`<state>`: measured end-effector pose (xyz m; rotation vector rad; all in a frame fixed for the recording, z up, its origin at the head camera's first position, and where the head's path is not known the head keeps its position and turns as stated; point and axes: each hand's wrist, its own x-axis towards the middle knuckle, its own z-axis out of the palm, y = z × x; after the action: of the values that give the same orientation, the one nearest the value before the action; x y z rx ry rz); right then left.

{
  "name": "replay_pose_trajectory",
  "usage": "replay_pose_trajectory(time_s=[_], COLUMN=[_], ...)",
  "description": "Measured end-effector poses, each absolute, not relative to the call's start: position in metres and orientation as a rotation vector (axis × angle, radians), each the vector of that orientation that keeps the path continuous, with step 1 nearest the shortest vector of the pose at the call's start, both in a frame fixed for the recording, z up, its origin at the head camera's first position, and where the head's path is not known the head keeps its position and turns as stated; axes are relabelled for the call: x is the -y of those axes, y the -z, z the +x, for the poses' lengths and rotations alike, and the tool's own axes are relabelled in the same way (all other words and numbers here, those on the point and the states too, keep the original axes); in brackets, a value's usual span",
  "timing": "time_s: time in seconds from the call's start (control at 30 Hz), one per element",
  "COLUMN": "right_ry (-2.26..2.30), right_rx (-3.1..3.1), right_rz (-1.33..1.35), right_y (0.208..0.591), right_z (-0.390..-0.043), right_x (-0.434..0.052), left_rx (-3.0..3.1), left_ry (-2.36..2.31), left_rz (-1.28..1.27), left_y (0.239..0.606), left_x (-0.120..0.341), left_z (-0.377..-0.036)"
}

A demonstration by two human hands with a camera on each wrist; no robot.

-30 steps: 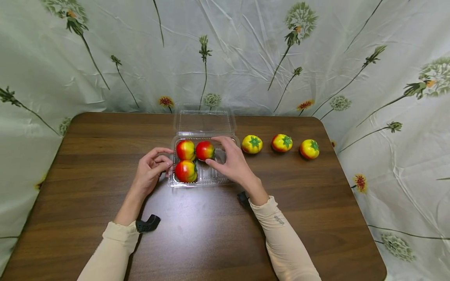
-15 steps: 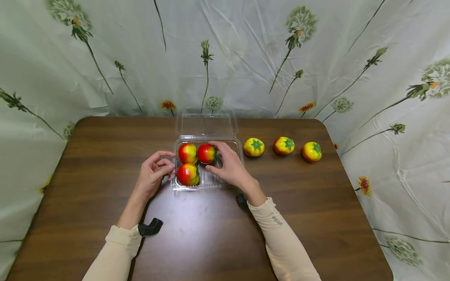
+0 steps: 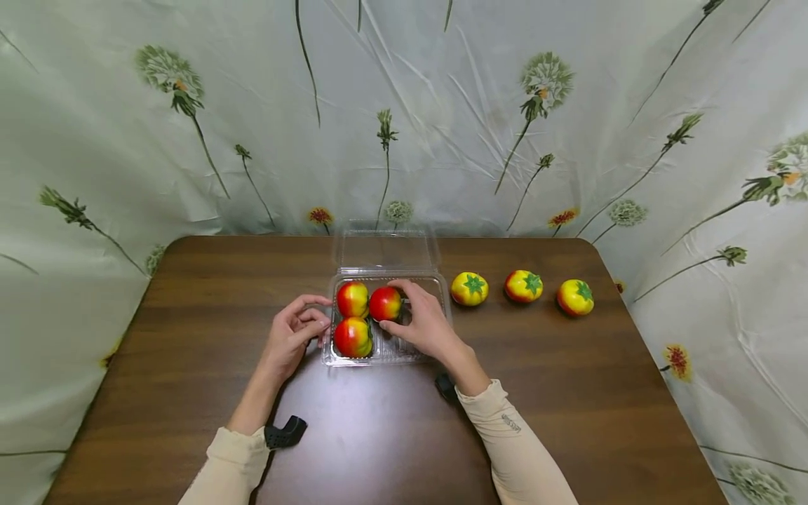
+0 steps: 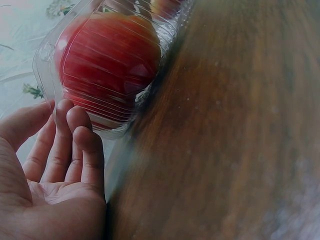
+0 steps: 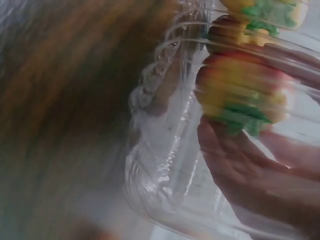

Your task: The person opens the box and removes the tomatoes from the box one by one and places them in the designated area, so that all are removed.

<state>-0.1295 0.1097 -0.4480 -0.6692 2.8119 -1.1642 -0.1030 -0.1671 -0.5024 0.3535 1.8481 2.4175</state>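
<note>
six tomatoes [image 3: 386, 304]: three in one clear container [image 3: 421, 354], three outside.

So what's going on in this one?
A person is handling toy tomatoes at a wooden table. The right hand holds a tomato inside the open clear box, beside two others already there. The left hand rests against the box's left edge, fingers curled. Three more tomatoes sit in a row on the table to the right.
</note>
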Motion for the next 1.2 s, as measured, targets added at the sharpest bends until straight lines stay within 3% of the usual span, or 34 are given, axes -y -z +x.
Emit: replay_pose_trajectory(time_s=[1.2], right_ry=[1.458], right_rx=[-2.966], right_rz=[-0.683], right_y=[0.427], right_z=[-0.116], right_x=[-0.122], left_rx=[-1.84], left_ry=[-2.428], left_rz=[0.392], left_y=[0.503], left_x=[0.166], left_z=[-0.099])
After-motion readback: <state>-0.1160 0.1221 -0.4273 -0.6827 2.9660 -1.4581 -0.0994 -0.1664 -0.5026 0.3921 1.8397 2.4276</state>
